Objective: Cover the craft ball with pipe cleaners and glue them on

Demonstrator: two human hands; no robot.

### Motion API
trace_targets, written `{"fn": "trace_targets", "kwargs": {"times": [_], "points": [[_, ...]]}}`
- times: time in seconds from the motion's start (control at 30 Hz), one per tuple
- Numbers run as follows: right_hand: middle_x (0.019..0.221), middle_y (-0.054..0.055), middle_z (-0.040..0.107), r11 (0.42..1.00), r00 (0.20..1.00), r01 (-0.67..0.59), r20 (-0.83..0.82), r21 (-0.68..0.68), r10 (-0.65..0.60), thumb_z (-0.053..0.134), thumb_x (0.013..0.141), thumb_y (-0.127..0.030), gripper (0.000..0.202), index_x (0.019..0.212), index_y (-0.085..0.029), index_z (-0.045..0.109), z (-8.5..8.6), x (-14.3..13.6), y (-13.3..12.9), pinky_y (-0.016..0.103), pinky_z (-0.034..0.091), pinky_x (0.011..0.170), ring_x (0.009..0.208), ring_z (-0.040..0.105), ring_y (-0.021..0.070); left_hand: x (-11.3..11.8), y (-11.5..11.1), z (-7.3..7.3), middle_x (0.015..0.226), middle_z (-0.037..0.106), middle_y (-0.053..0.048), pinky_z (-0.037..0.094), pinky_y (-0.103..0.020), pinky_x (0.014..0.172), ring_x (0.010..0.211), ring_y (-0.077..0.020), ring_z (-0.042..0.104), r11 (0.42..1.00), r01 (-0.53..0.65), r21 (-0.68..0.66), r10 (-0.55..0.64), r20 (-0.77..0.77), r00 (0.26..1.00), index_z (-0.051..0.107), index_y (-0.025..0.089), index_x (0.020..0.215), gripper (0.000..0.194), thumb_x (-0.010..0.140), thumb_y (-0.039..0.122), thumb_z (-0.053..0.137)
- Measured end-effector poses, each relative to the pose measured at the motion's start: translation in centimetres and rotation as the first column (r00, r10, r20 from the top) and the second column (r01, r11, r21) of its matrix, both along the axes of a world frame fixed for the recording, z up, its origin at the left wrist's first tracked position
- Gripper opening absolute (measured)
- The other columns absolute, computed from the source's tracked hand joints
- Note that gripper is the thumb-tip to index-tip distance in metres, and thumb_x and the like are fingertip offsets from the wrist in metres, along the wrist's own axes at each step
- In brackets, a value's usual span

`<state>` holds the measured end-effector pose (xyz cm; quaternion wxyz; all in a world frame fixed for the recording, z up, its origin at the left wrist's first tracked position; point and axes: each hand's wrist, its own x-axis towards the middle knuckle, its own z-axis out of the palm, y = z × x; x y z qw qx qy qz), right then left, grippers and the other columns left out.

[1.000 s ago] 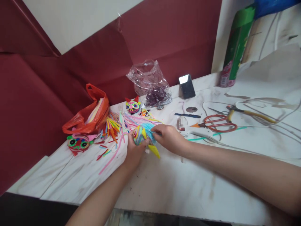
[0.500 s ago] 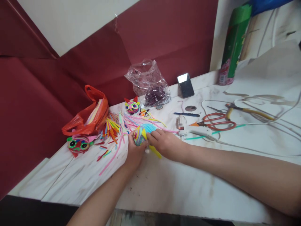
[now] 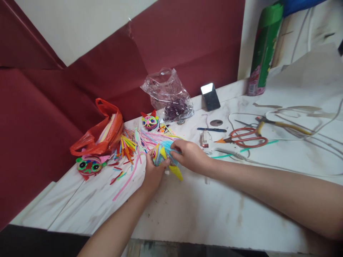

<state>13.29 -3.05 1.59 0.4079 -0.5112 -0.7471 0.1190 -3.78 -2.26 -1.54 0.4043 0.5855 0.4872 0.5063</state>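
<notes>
My left hand (image 3: 154, 171) is wrapped round a small striped craft figure (image 3: 159, 154) in yellow, blue and pink, with a yellow pointed piece (image 3: 176, 172) sticking out below it. At its right side, my right hand (image 3: 184, 154) has its fingers closed on the light blue fuzzy part (image 3: 167, 145) of the figure. Bundles of pastel pipe cleaners (image 3: 147, 137) lie just behind. Two finished-looking striped faces rest nearby, one with green-rimmed eyes (image 3: 89, 166) at the left, another with red ears (image 3: 150, 121) farther back.
A red plastic bag (image 3: 107, 134) stands at the left, a clear bag (image 3: 174, 103) and a phone (image 3: 210, 97) at the back. To the right lie a glue gun (image 3: 214, 144), red-handled scissors (image 3: 248, 137), pliers (image 3: 284, 125), a blue cutter (image 3: 211, 130) and cables. A green can (image 3: 265, 50) stands behind.
My right hand has shifted slightly up and away from the yellow piece, exposing more of it and the blue part. My left hand still holds the figure.
</notes>
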Motion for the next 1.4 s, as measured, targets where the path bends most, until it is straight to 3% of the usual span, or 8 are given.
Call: {"fn": "trace_targets", "kwargs": {"times": [0.27,0.43,0.6,0.77,0.97,1.13,1.27,1.4], "points": [[0.065,-0.003,0.055,0.999,0.996,0.005,-0.085,-0.049,-0.01,0.062,0.068,-0.018,0.01,0.077,-0.018,0.057,-0.2,0.1,0.3,0.022,0.031,0.053,0.057,0.046,0.0111,0.4,-0.4,0.1,0.102,0.06,-0.002,0.051,-0.027,0.072,0.087,-0.0161,0.061,1.0,0.024,0.0,-0.024,-0.035,0.999,0.042,0.023,0.118,0.066,0.062,0.031,0.077],[0.052,-0.009,0.041,0.971,0.938,-0.117,-0.345,-0.207,0.04,0.058,0.061,-0.012,0.013,0.064,-0.019,0.049,-0.3,0.1,1.3,0.02,0.028,0.047,0.049,0.038,0.008,0.5,-0.3,0.1,0.104,0.06,-0.002,0.051,-0.029,0.076,0.092,-0.0176,0.062,1.0,0.016,0.016,-0.015,-0.055,0.998,0.042,0.023,0.116,0.066,0.061,0.031,0.077],[0.049,-0.01,0.04,0.913,0.851,-0.299,-0.511,-0.279,0.122,0.062,0.063,-0.021,0.01,0.065,-0.019,0.052,-0.4,0.3,2.1,0.02,0.027,0.045,0.046,0.036,0.0074,0.6,-0.3,0.2,0.109,0.059,-0.004,0.051,-0.03,0.078,0.096,-0.0189,0.062,1.0,-0.002,-0.009,0.002,-0.039,0.999,0.042,0.023,0.117,0.065,0.062,0.031,0.076],[0.047,-0.011,0.037,0.93,0.856,-0.239,-0.512,-0.279,0.066,0.06,0.062,-0.017,0.01,0.062,-0.019,0.05,-0.5,0.4,2.0,0.02,0.025,0.045,0.046,0.034,0.0069,0.7,-0.5,0.3,0.109,0.058,-0.004,0.05,-0.031,0.08,0.098,-0.0192,0.06,1.0,-0.01,0.024,0.013,-0.104,0.994,0.042,0.023,0.116,0.066,0.061,0.032,0.077],[0.053,-0.009,0.043,0.852,0.778,-0.401,-0.615,-0.335,0.125,0.06,0.068,-0.022,0.008,0.071,-0.017,0.054,-0.2,1.0,2.4,0.021,0.03,0.048,0.048,0.038,0.0074,0.5,-0.2,0.4,0.109,0.059,-0.004,0.051,-0.03,0.076,0.092,-0.0179,0.062,0.999,0.027,-0.048,-0.027,-0.001,1.0,0.041,0.024,0.118,0.065,0.063,0.03,0.076],[0.068,-0.002,0.056,0.979,0.937,-0.198,-0.302,-0.044,0.176,0.053,0.076,-0.014,0.014,0.089,-0.016,0.057,-0.7,1.2,2.2,0.024,0.039,0.059,0.06,0.051,0.0122,0.2,0.3,0.2,0.102,0.062,-0.003,0.051,-0.029,0.074,0.085,-0.0168,0.063,0.996,0.027,-0.08,-0.021,0.069,0.997,0.042,0.025,0.117,0.061,0.066,0.031,0.074],[0.088,0.009,0.063,0.913,0.955,-0.234,0.257,0.335,0.15,0.048,0.086,-0.019,0.018,0.097,-0.016,0.062,-1.3,1.3,1.5,0.032,0.04,0.075,0.08,0.056,0.0195,0.0,0.4,0.1,0.099,0.063,-0.001,0.05,-0.03,0.076,0.085,-0.0165,0.063,0.995,0.046,-0.083,-0.037,0.103,0.994,0.043,0.025,0.116,0.059,0.066,0.031,0.074],[0.087,0.01,0.061,0.889,0.868,-0.246,0.497,0.387,0.024,0.047,0.089,-0.019,0.02,0.101,-0.015,0.063,-1.5,1.2,1.2,0.032,0.038,0.072,0.077,0.054,0.0207,0.0,0.4,0.2,0.101,0.061,-0.002,0.05,-0.03,0.074,0.085,-0.0169,0.062,0.996,0.035,-0.081,-0.03,0.068,0.997,0.043,0.025,0.117,0.06,0.066,0.029,0.074]]}}
